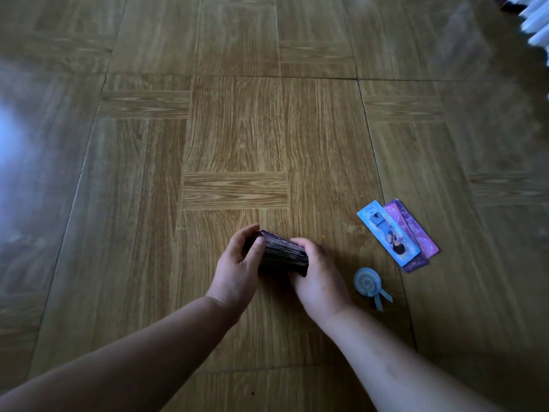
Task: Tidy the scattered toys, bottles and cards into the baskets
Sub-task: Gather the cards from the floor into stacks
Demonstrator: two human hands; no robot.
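Note:
A thick stack of dark purple cards (283, 253) is held between both hands, low over the wooden floor. My left hand (237, 269) grips its left end, thumb across the top edge. My right hand (319, 278) curls round its right end. To the right, a few loose cards lie overlapping on the floor: a long blue card (386, 231) on top of pink and purple ones (421, 237). A small blue swirl lollipop toy (367, 282) with a ribbon lies on the floor just right of my right hand.
Wood-pattern floor tiles (237, 129) stretch all around. A blurred white ribbed object (534, 22) shows at the top right corner. Light glare falls on the floor at the far left.

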